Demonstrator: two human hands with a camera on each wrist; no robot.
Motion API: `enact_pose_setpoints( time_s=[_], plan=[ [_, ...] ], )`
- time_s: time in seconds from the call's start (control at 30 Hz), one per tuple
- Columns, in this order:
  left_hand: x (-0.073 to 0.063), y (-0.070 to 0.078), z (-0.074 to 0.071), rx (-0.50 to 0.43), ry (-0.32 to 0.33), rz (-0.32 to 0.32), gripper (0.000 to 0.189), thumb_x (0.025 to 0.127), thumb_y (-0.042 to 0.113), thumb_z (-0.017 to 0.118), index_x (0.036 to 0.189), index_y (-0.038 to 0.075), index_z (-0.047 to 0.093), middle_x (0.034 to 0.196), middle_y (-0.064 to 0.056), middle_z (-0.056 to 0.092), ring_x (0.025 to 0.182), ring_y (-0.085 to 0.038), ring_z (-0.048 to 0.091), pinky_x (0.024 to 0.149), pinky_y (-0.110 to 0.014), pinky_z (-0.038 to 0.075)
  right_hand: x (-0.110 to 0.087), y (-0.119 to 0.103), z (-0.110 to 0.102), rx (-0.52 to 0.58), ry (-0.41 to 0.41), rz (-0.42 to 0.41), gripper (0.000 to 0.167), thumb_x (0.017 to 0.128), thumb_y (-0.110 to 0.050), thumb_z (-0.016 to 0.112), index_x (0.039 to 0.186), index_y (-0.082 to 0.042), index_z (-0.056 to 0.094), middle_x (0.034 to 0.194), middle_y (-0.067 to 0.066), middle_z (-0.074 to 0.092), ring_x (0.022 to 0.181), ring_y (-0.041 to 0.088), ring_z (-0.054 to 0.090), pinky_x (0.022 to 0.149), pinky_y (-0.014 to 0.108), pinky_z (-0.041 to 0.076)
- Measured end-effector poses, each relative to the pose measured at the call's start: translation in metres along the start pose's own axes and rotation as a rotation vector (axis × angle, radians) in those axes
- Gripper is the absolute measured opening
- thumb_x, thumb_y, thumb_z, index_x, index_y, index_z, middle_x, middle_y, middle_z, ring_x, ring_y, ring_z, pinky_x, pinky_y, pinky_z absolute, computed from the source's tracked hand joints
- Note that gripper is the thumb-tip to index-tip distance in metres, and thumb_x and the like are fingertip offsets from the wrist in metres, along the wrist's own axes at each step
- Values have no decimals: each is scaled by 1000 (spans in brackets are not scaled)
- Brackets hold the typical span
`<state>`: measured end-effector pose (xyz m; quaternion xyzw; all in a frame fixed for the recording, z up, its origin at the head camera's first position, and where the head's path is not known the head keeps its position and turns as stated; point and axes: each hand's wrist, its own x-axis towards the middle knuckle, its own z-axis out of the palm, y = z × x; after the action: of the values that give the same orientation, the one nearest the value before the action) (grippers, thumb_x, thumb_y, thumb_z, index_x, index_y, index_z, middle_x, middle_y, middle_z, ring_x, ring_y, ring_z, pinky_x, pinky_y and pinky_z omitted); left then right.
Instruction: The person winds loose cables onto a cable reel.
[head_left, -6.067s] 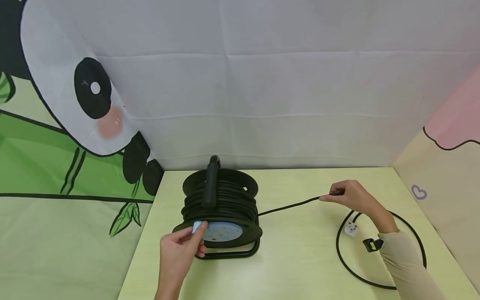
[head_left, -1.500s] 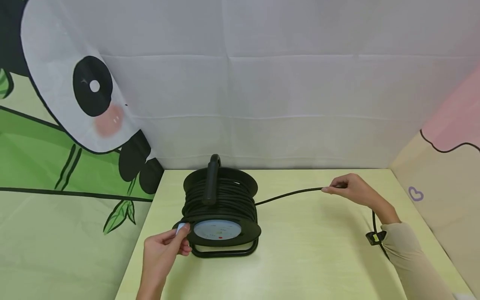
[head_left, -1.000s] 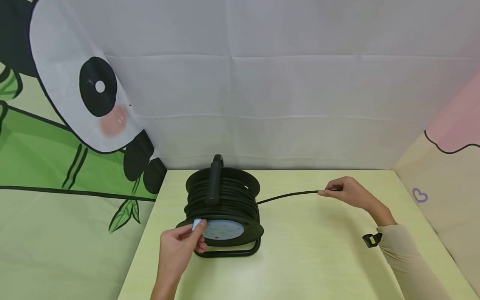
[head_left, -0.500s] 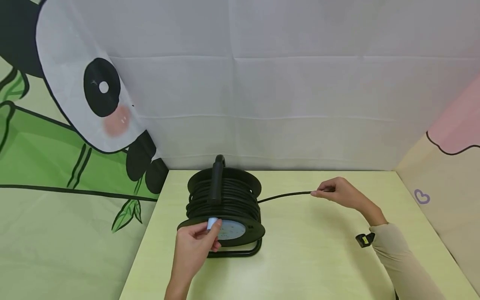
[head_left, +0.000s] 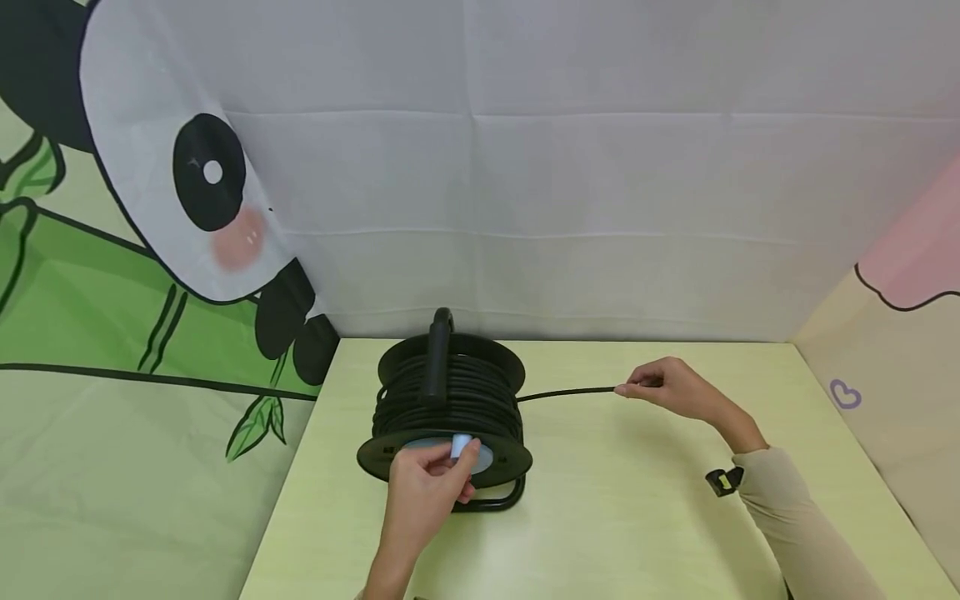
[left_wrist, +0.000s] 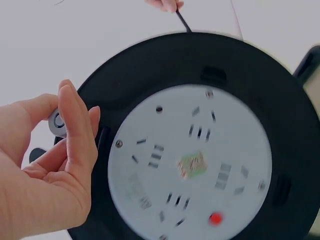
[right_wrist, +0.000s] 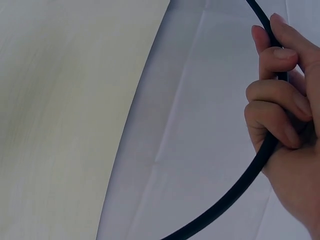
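Note:
A black cable reel stands on the table, wound with several layers of black cable. My left hand pinches the light blue crank knob on the reel's front flange. Seen from the left wrist, that flange surrounds a pale round socket plate with a red button. To the right, my right hand holds the cable, which runs nearly level from the reel. In the right wrist view, curled fingers wrap the cable, and its free length hangs below the hand.
The black carrying handle rises over the reel, and its tubular stand rests on the pale table. A white cloth backdrop hangs behind, with printed cloth at both sides. A black wrist camera sits at the right sleeve.
My left hand has carried the knob rightward across the flange, which has turned. My right hand has drawn closer to the reel. The earlier cable loop and white plug have left the head view.

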<state>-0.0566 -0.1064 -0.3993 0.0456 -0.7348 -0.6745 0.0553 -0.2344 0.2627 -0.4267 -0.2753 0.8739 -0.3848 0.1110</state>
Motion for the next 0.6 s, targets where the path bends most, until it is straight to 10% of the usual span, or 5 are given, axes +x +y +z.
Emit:
enact_pose_setpoints(
  time_s=[0.6],
  plan=[
    [4,-36,45,-36,-129,-81,34,93,24,79,71,-1,74,58,-8,66,48,-12,65,51,-30,61,-4,-13,6,-10,-51,-30,13,99,-29,72,90,-21,78,75,-9,68,60,4,44,55,23,39]
  ],
)
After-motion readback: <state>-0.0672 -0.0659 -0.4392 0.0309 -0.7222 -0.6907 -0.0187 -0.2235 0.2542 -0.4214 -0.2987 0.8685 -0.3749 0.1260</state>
